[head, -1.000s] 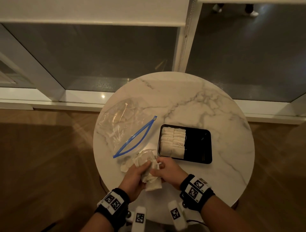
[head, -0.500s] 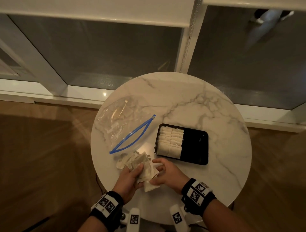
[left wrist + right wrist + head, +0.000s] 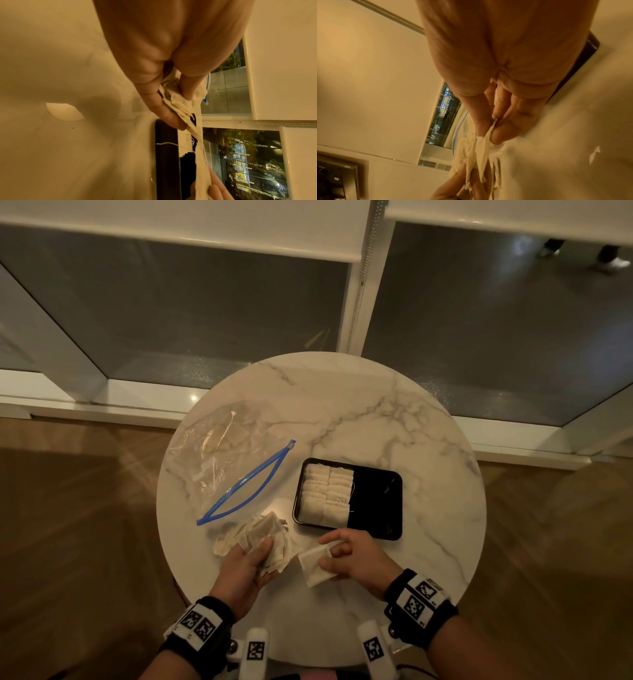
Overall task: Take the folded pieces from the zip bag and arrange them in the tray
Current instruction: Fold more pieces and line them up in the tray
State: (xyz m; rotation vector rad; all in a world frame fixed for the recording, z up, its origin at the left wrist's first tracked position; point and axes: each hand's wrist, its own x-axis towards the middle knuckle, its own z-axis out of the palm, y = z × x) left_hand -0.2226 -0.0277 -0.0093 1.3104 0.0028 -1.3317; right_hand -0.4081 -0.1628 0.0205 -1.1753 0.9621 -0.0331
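A clear zip bag (image 3: 219, 453) with a blue zip lies open on the round marble table (image 3: 376, 422), a few folded pieces still inside. A black tray (image 3: 376, 501) to its right holds two columns of folded pieces (image 3: 327, 494) in its left half. My left hand (image 3: 251, 559) grips a loose bunch of beige folded pieces (image 3: 260, 537) near the table's front; the left wrist view shows thumb and fingers curled round the bunch (image 3: 178, 97). My right hand (image 3: 342, 556) pinches a single folded piece (image 3: 313, 568), just in front of the tray, apart from the bunch.
The table stands close to a window wall with a white sill (image 3: 102, 405). Wooden floor (image 3: 68, 542) surrounds it. The tray's right half (image 3: 375, 498) is bare black apart from a thin thread.
My right hand has pulled one folded piece out of the bunch and moved it right, away from the left hand. The two hands, together a second ago, are now apart.
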